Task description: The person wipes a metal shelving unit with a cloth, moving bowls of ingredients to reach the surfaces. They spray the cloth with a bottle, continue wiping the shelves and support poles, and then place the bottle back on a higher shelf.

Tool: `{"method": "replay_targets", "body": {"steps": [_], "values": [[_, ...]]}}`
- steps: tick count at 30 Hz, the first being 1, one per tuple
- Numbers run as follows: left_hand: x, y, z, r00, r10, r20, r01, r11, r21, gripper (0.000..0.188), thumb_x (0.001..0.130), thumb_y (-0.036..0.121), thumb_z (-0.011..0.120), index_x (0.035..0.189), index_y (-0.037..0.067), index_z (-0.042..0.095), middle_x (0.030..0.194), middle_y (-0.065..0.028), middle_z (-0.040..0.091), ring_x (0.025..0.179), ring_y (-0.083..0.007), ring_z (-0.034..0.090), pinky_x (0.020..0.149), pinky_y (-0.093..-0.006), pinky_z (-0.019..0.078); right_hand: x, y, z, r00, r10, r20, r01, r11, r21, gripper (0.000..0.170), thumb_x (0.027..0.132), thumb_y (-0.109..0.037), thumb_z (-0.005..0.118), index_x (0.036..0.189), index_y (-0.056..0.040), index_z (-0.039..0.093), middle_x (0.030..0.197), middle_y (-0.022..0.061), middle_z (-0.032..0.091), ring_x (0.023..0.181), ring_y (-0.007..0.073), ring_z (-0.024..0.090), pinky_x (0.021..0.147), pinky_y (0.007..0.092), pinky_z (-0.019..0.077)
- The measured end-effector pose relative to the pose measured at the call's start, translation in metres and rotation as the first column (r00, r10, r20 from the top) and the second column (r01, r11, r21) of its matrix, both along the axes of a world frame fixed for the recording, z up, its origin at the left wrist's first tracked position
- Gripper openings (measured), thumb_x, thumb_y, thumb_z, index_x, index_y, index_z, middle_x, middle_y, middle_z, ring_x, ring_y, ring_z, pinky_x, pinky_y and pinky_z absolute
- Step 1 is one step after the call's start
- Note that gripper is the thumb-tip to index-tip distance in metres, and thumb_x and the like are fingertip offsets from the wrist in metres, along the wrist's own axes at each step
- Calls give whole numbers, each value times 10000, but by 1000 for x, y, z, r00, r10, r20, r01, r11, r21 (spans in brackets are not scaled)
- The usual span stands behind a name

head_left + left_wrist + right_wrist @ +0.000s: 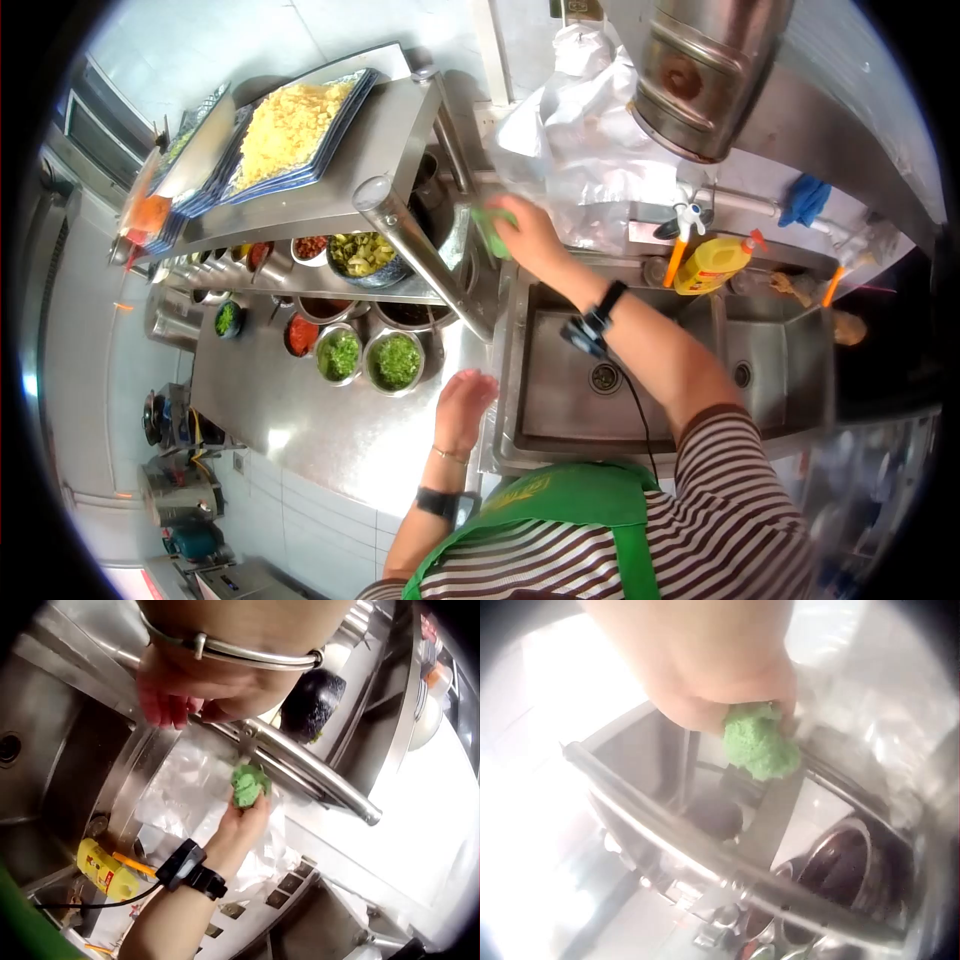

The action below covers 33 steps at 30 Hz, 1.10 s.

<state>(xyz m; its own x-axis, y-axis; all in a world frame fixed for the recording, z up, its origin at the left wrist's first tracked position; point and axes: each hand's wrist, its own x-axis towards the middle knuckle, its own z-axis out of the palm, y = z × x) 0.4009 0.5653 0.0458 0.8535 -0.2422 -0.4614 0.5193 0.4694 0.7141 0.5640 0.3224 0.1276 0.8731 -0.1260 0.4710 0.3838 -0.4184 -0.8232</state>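
Observation:
My right hand grips a bunched green cloth, reaching past the sink to the shelf's right-hand post. In the left wrist view the cloth bulges out beyond the fingers, close by the metal frame. A crumpled clear plastic sheet lies just beside and behind this hand. My left hand hovers near the counter's right edge by the sink, fingers loosely bent and holding nothing. Nearest to it is a metal bowl of chopped greens.
A two-basin steel sink stands at right, with a yellow detergent bottle behind it. The steel shelf carries a tray of yellow food. A metal duct hangs overhead. Several bowls line the counter.

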Motion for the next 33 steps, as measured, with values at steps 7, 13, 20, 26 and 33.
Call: {"method": "replay_targets", "body": {"steps": [7, 13, 20, 26, 33], "values": [[-34, 59, -17, 989, 99, -111, -104, 994, -34, 68, 968, 85, 577, 1015, 41, 597, 959, -108, 654, 966, -274, 650, 905, -403, 549, 70, 38, -39, 964, -9, 267, 151, 843, -516, 382, 773, 75, 559, 1107, -48, 700, 1249, 137, 650, 1230, 335, 529, 1088, 407, 406], [-39, 76, -19, 978, 195, -81, -198, 980, -29, 56, 969, 101, 588, 998, 58, 608, 919, -74, 650, 907, -240, 653, 855, -367, 552, 30, 35, -44, 948, 122, 293, 37, 875, -482, 335, 791, 80, 566, 1077, -37, 694, 1204, 135, 663, 1184, 347, 553, 1021, 430, 454], [30, 40, 28, 944, 30, 330, -157, 917, 367, 96, 982, 89, 585, 1040, 52, 651, 936, -54, 680, 851, -183, 661, 786, -308, 519, -25, 48, -33, 962, 67, 266, 34, 933, -359, 320, 752, 84, 572, 1027, -45, 672, 1165, 131, 651, 1123, 375, 540, 983, 435, 464], [82, 14, 76, 376, -561, 737, -622, 437, 650, 296, 857, -50, 548, 1134, -10, 644, 1187, -167, 655, 1142, -385, 562, 963, -423, 470, -24, 21, -28, 951, 279, 133, -227, 923, -311, 269, 799, 57, 544, 988, -59, 697, 1032, 144, 688, 947, 315, 611, 854, 410, 493], [119, 8, 80, 202, -755, 624, -701, 334, 630, 316, 902, 17, 595, 1216, -8, 614, 1271, -176, 625, 1203, -383, 556, 1001, -441, 458, 54, 2, -20, 991, 72, 117, -50, 982, -181, 326, 800, 49, 552, 1051, -67, 725, 1036, 165, 704, 872, 317, 640, 828, 410, 512]]}}
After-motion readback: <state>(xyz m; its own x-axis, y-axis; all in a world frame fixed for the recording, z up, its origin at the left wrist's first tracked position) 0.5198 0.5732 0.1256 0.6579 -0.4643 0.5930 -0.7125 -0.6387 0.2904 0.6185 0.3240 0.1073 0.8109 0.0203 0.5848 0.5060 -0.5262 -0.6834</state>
